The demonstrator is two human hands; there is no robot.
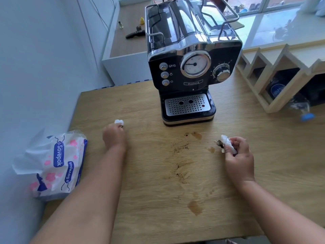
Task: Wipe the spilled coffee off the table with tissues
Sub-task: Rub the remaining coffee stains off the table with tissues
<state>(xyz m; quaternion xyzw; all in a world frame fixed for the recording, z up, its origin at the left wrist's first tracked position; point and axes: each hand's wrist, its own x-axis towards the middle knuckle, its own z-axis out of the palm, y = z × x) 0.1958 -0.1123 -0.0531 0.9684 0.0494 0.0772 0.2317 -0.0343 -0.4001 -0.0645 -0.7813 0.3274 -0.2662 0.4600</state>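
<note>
While both forearms reach over the wooden table, the left hand, left of centre, is curled into a fist around a small white tissue wad that pokes out past its knuckles. The right hand, right of centre, pinches a crumpled tissue whose tip is stained dark brown. Between the hands, coffee stains and grounds streak the tabletop below the black Duchess espresso machine. A Savepak tissue pack lies at the left edge.
</note>
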